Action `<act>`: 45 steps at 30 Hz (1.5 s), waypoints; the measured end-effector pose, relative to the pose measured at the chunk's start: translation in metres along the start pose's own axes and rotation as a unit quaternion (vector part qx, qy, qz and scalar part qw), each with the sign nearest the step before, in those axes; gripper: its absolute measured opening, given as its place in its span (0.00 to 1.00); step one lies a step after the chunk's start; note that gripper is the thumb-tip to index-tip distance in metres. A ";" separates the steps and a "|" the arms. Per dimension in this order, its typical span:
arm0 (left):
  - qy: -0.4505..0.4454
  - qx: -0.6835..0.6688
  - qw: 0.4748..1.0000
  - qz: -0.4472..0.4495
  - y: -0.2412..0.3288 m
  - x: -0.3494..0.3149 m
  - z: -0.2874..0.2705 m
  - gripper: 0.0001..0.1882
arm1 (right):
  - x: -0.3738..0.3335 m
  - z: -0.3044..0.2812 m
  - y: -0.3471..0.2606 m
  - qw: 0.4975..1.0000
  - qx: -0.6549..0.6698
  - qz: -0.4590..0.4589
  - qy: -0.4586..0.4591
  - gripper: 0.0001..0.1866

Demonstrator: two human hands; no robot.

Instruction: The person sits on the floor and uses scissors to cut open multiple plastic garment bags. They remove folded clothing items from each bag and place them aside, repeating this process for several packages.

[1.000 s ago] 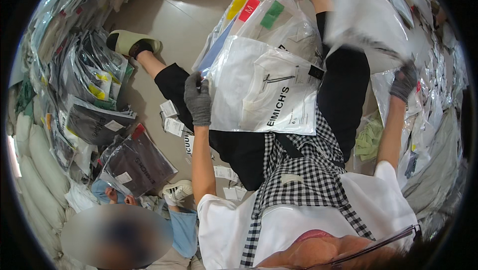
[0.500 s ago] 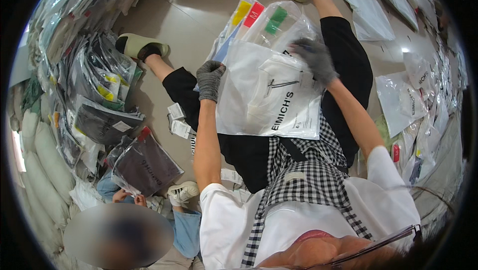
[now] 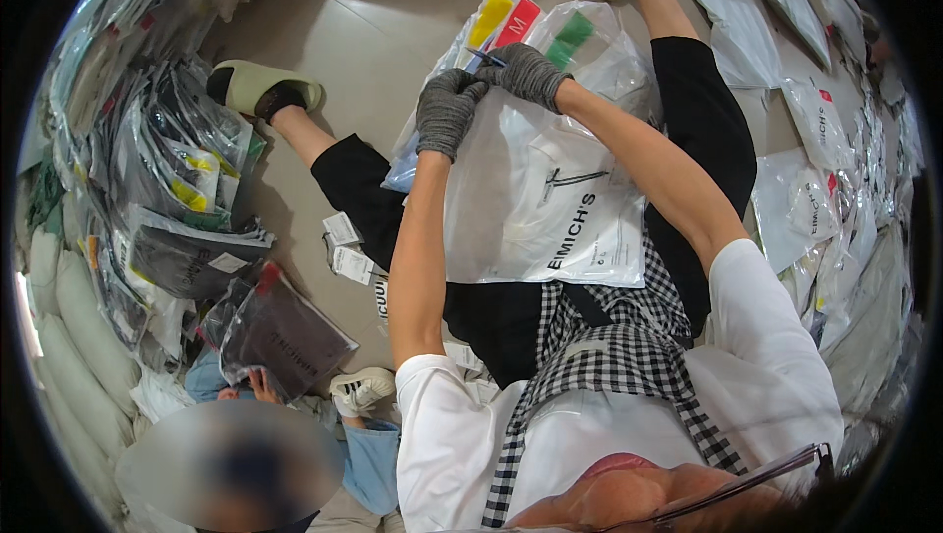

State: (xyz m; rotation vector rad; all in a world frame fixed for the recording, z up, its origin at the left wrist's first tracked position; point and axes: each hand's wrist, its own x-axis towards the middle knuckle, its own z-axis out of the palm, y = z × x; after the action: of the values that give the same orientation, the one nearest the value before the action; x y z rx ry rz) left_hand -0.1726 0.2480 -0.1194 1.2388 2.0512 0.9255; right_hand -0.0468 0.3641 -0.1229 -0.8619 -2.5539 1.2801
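Note:
Across my lap lies a frosted plastic garment bag [image 3: 491,228] with a folded white garment [image 3: 560,165] inside. Both my hands wear grey knitted gloves. My left hand [image 3: 447,115] is closed on the bag's upper left edge. Close beside it, my right hand [image 3: 528,76] grips a thin dark blue thing [image 3: 484,56], perhaps a pen; its kind cannot be made out. Beneath and beyond the bag are more bagged garments with a yellow label [image 3: 489,20], a red label [image 3: 518,20] and a green label [image 3: 570,39].
Stacks of bagged garments [image 3: 187,169] line the left side, and others [image 3: 805,209] lie to the right. At the lower left a person's hand [image 3: 261,386] touches a dark bagged garment [image 3: 285,332]. White paper tags [image 3: 351,263] lie on the tiled floor by my left leg.
My right hand has swung left and away from me, from the bag's right side to beside my left hand. My left hand has moved slightly up and right. The other person's hands have shifted.

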 end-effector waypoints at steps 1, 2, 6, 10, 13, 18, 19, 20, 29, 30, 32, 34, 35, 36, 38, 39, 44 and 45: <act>0.002 0.011 1.000 -0.027 0.006 0.001 0.000 0.10 | -0.001 0.000 0.001 0.999 0.023 -0.030 0.017 0.15; 0.005 -0.002 1.000 -0.026 0.006 0.001 0.001 0.10 | -0.002 -0.001 0.001 0.999 0.017 -0.034 0.014 0.15; 0.026 -0.030 0.999 -0.017 0.006 -0.007 -0.001 0.11 | -0.008 -0.002 -0.006 0.997 -0.029 -0.059 0.037 0.12; 0.031 -0.019 0.999 -0.035 0.014 -0.023 -0.008 0.11 | -0.024 0.006 -0.021 0.979 -0.115 -0.125 0.112 0.10; 0.032 0.037 0.998 -0.046 0.009 -0.059 -0.026 0.15 | -0.024 -0.004 -0.029 0.975 -0.140 -0.091 0.148 0.11; 0.025 0.139 0.979 -0.148 -0.015 -0.177 -0.072 0.10 | -0.010 -0.022 -0.001 0.966 -0.132 -0.049 0.218 0.13; 0.033 0.147 0.978 -0.144 -0.017 -0.188 -0.073 0.10 | -0.011 -0.019 -0.001 0.968 -0.125 -0.053 0.213 0.13; 0.041 0.154 0.977 -0.139 -0.020 -0.195 -0.074 0.11 | -0.012 -0.015 -0.001 0.969 -0.119 -0.055 0.209 0.13; 0.218 0.139 0.966 -0.015 0.005 -0.157 -0.020 0.13 | -0.080 0.000 -0.025 0.960 0.059 -0.146 0.232 0.08; 0.254 0.179 0.949 0.045 -0.001 -0.158 -0.017 0.12 | -0.088 0.007 -0.027 0.962 0.083 -0.168 0.200 0.08; 0.262 0.221 0.932 0.118 0.001 -0.158 -0.016 0.09 | -0.097 0.021 -0.034 0.956 0.132 -0.229 0.128 0.08; 0.238 0.272 0.915 0.177 0.018 -0.158 -0.021 0.08 | -0.104 0.030 -0.047 0.945 0.188 -0.263 0.055 0.09; 0.202 0.197 0.944 0.171 0.018 -0.160 -0.020 0.08 | -0.105 0.033 -0.051 0.953 0.173 -0.249 0.015 0.10; 0.163 0.121 0.965 0.164 0.018 -0.163 -0.022 0.08 | -0.107 0.038 -0.054 0.960 0.157 -0.232 -0.024 0.10; 0.011 -0.033 0.999 0.011 0.039 -0.161 -0.033 0.11 | -0.117 0.052 -0.049 0.954 0.158 -0.242 0.076 0.11; 0.015 -0.132 0.991 -0.019 0.038 -0.160 -0.037 0.11 | -0.122 0.051 -0.057 0.957 0.169 -0.223 0.070 0.11; -0.242 -0.277 0.927 0.068 0.076 -0.112 -0.015 0.15 | -0.147 0.017 -0.103 0.900 0.120 -0.341 0.243 0.12; -0.317 -0.331 0.886 0.065 0.092 -0.103 -0.002 0.16 | -0.151 0.013 -0.103 0.906 0.114 -0.332 0.235 0.12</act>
State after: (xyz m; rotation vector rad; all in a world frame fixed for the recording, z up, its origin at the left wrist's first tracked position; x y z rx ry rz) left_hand -0.0842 0.1851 -0.0334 1.0927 1.0208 0.9902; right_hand 0.0284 0.2225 -0.0339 -0.1715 -1.9843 0.9690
